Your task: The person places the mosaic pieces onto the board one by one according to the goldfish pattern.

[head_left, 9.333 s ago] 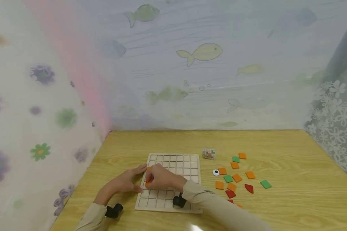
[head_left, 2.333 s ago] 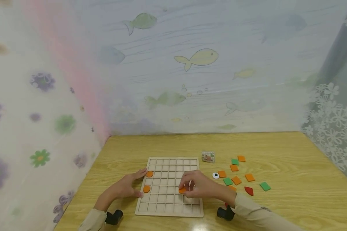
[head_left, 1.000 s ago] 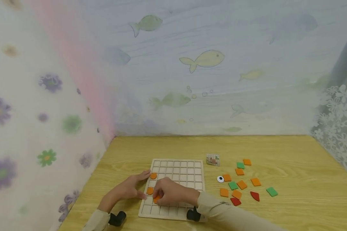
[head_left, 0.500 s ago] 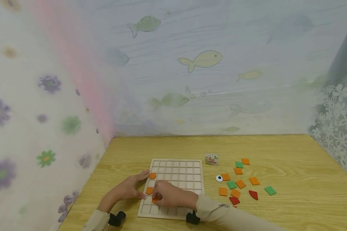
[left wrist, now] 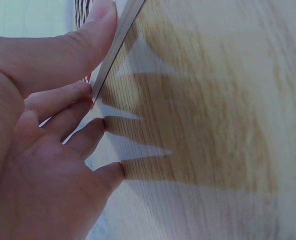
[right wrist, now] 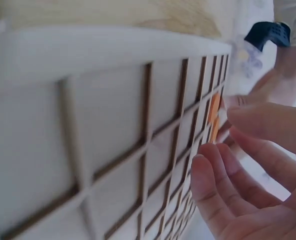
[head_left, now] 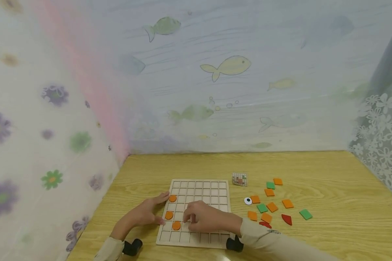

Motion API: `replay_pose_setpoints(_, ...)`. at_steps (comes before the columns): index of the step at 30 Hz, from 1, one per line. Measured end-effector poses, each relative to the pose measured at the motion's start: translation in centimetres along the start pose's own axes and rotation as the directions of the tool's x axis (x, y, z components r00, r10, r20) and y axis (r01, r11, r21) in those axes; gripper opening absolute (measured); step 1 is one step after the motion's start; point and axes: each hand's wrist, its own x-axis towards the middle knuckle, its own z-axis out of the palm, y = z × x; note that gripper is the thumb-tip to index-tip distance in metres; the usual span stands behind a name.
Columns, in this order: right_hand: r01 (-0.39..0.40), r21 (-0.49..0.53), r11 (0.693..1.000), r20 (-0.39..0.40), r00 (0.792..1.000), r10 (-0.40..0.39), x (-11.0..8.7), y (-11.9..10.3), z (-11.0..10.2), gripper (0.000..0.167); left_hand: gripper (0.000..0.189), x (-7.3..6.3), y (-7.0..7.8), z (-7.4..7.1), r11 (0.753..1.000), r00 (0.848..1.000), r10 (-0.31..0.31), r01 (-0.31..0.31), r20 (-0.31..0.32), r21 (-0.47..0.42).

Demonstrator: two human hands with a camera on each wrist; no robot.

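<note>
A wooden grid board (head_left: 209, 185) lies on the table, its cells edged by raised strips. Three rounded orange pieces sit in cells on its left side: an upper one (head_left: 172, 198), a middle one (head_left: 169, 215) and a lower one (head_left: 176, 225). My left hand (head_left: 145, 213) touches the board's left edge with its thumb and a fingertip; in the left wrist view its other fingertips rest on the table. Just right of the lower orange piece, my right hand (head_left: 204, 217) hovers over the board with loosely bent fingers. Nothing lies between them in the right wrist view.
Right of the board lie several orange squares (head_left: 287, 203), green squares (head_left: 305, 214) and red quarter-round pieces (head_left: 286, 219). A white eye piece (head_left: 248, 201) touches an orange square. A small pattern card (head_left: 240, 179) lies behind them. A fish-printed curtain (head_left: 232, 119) hangs behind the table.
My right hand has brought an orange round piece leftward across the board, put it in a lower-left cell, let go and drawn back rightward. My left hand stays at the board's edge.
</note>
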Motion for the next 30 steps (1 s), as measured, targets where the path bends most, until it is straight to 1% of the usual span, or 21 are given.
replay_pose_setpoints(5,-0.036,0.045,0.998,-0.017,0.999,0.037,-2.0,0.7,-1.3,0.011,0.09,0.0,0.0,0.0,1.0,1.0,0.003,-0.003,0.001,0.009)
replay_pose_setpoints(11,-0.031,0.058,0.998,-0.071,0.997,0.035,-4.7,2.2,-2.7,0.011,0.09,0.0,0.3,0.0,1.0,1.0,0.013,-0.013,0.002,-0.001)
replay_pose_setpoints(14,-0.053,0.078,0.996,-0.086,0.995,0.06,-6.2,2.9,-3.4,0.011,0.09,-0.1,0.4,-0.1,1.0,1.0,0.011,-0.011,0.003,-0.003)
replay_pose_setpoints(18,-0.071,0.078,0.994,-0.133,0.988,0.081,-8.3,3.5,-4.2,0.009,0.091,-0.1,0.4,-0.1,1.0,1.0,0.011,-0.011,0.006,-0.014)
replay_pose_setpoints(21,-0.064,0.074,0.995,-0.172,0.982,0.076,-9.9,3.8,-4.8,0.009,0.091,0.0,0.3,-0.1,1.0,1.0,0.017,-0.017,0.007,-0.013)
replay_pose_setpoints(27,-0.098,0.101,0.99,-0.203,0.972,0.117,-13.3,4.4,-6.3,0.01,0.092,0.1,0.0,0.0,1.0,1.0,0.029,-0.029,0.012,-0.002)
replay_pose_setpoints(30,-0.103,0.099,0.99,-0.238,0.963,0.124,-15.0,4.8,-7.0,0.011,0.093,0.2,-0.1,-0.1,1.0,0.999,0.031,-0.031,0.017,0.001)
